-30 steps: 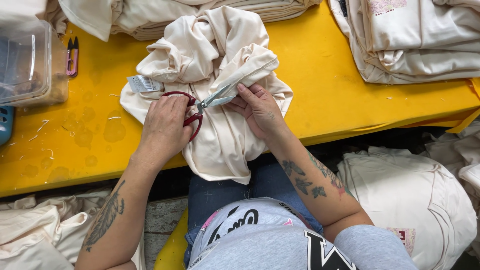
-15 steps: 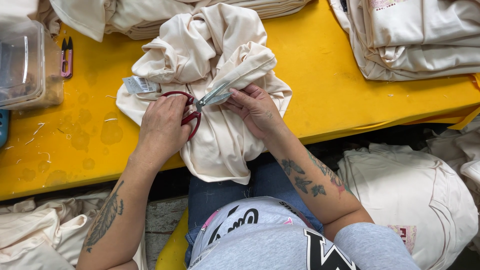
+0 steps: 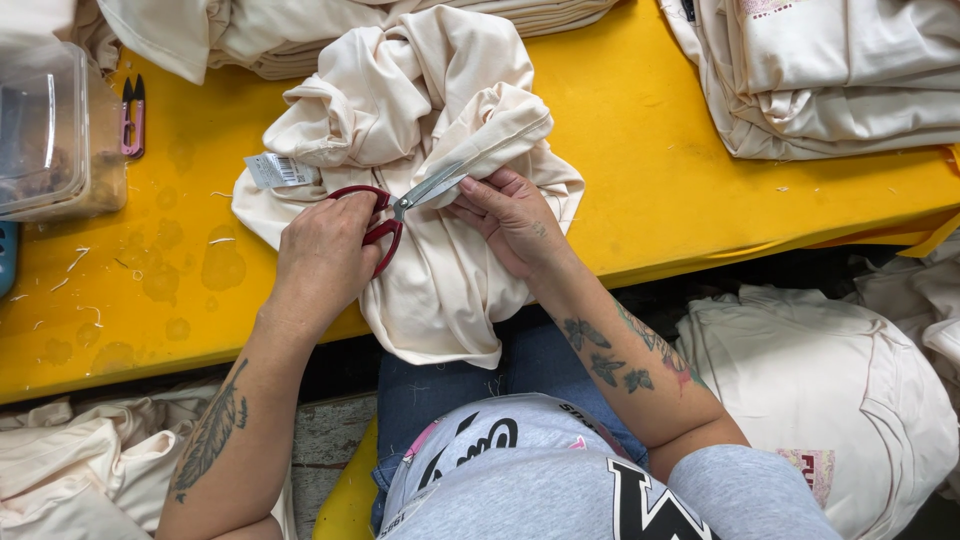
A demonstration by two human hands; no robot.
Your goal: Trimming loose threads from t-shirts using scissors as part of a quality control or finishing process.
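A crumpled cream garment [image 3: 440, 110] lies on the yellow table [image 3: 650, 170], its lower part hanging over the front edge. My left hand [image 3: 325, 260] grips red-handled scissors [image 3: 395, 215], whose grey blades point up and right onto a folded edge of the cloth. My right hand [image 3: 510, 220] pinches that fabric edge just beside the blades. A white paper tag [image 3: 278, 170] sticks out of the garment on the left.
A clear plastic box [image 3: 50, 130] and small pink thread snips [image 3: 132, 115] sit at the table's left. Stacks of folded cream garments lie along the back [image 3: 330, 30] and at the right [image 3: 850, 80]. More cream cloth is piled below the table on both sides [image 3: 830, 370].
Both hands stay on the garment with the scissors at the same edge. The cloth and tag have shifted slightly left in the view.
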